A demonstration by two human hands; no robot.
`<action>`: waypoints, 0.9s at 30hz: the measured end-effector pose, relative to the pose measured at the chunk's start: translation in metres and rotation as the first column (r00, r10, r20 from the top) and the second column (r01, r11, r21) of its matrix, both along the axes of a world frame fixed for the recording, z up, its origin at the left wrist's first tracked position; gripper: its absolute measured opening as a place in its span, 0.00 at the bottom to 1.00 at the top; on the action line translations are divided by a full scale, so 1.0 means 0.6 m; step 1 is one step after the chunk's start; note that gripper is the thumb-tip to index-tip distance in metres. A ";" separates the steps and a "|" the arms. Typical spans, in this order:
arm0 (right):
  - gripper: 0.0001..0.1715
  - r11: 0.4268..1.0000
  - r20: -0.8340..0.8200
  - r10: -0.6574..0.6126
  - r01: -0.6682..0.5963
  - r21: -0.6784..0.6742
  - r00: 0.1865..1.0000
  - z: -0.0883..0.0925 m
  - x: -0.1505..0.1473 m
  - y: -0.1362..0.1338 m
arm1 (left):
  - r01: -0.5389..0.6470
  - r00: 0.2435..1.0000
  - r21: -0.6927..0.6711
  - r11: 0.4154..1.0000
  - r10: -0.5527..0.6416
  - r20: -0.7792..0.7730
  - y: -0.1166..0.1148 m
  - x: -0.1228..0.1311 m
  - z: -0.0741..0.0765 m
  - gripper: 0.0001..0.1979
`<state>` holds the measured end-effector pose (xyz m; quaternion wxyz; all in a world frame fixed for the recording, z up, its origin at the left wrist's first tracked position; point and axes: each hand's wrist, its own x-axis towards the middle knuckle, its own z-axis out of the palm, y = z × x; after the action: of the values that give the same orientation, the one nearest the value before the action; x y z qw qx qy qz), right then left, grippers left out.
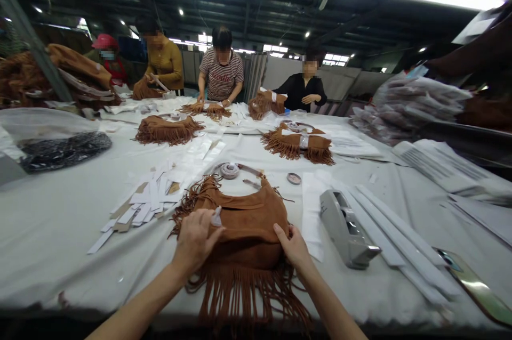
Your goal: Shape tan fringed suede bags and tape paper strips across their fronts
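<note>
A brown suede fringed handbag [244,217] lies in front of me, its long fringe hanging towards the table's near edge. My left hand [197,241] rests on the bag's left side with fingers bent. At its fingertips is a small whitish translucent scrap [216,216], which looks pinched there. On the right, my right hand [294,247] grips the bag's side edge, thumb on top and the other fingers partly hidden. A wrapped strap roll [229,170] lies behind the bag's opening.
A grey tape dispenser [346,231] stands right of the bag, beside long white strips [400,244] and a phone [476,281]. Paper strips [148,201] are heaped at left. More fringed bags [170,129] lie farther back, where several people work. Plastic-wrapped goods [408,100] are piled at right.
</note>
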<state>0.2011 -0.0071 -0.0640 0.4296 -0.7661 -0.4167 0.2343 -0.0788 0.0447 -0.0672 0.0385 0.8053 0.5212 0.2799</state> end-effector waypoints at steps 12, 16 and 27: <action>0.34 0.996 -0.064 -0.007 0.013 0.087 0.998 0.001 0.002 0.000 | 0.290 0.893 -0.374 0.881 -0.389 -0.226 0.019 0.109 0.038 0.07; 0.28 0.990 0.257 -0.015 -0.022 0.140 0.966 -0.029 0.009 -0.065 | 0.292 0.903 -0.370 0.882 -0.381 -0.198 0.022 0.102 0.031 0.10; 0.14 0.953 0.688 0.058 -0.247 0.178 0.724 -0.089 0.055 -0.137 | 0.488 0.843 -0.433 0.758 -0.537 0.009 0.038 0.081 0.024 0.14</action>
<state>0.2339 -0.0890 -0.1174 0.3238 -0.6988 -0.6327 -0.0807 -0.0300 0.0673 -0.0525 0.2552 0.9043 0.3294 0.0929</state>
